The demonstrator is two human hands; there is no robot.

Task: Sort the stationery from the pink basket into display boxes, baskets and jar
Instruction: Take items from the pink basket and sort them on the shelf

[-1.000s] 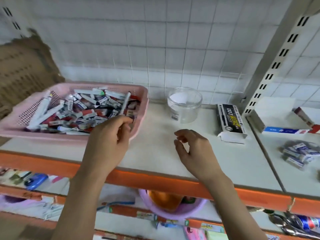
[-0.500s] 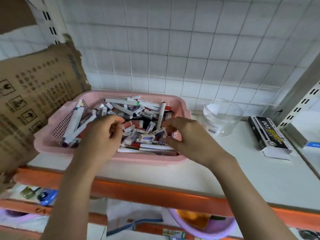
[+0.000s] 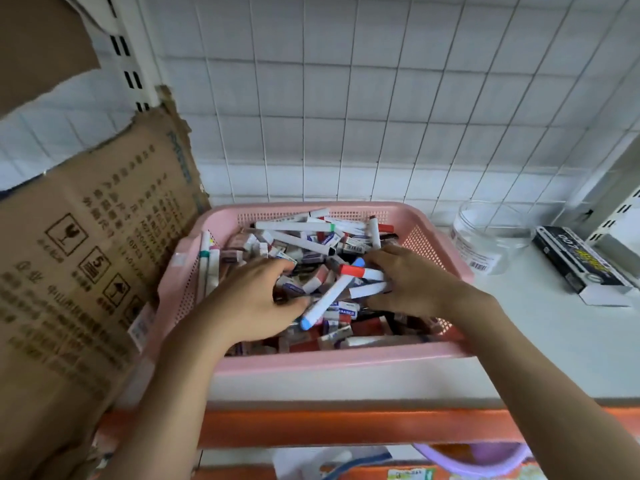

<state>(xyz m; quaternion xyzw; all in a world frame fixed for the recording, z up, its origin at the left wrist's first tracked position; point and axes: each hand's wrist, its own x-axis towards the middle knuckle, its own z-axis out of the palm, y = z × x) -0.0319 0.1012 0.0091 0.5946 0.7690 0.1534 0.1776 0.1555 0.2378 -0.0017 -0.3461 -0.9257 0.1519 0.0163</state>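
The pink basket (image 3: 329, 358) stands on the white shelf, heaped with white markers and small boxed erasers (image 3: 341, 311). Both my hands are inside it. My right hand (image 3: 412, 282) curls round a red-capped marker (image 3: 360, 271) and a second white marker just below it. My left hand (image 3: 249, 299) reaches into the pile with thumb and fingers bent around some erasers; whether it grips any is unclear. A blue-capped marker (image 3: 325, 299) lies slanted between my hands, touching the left thumb. To the right stand a clear jar (image 3: 491, 237) and a black display box (image 3: 581, 265).
A torn cardboard sheet (image 3: 86, 254) leans against the basket's left side. The tiled wall is close behind. An orange shelf edge (image 3: 346, 427) runs along the front, with a purple basket (image 3: 478, 459) on the level below. A metal upright (image 3: 623, 209) stands at the far right.
My view has swung left and closer to the pink basket. My right hand moved from the bare shelf into the basket and took hold of markers. My left hand went deeper into the pile.
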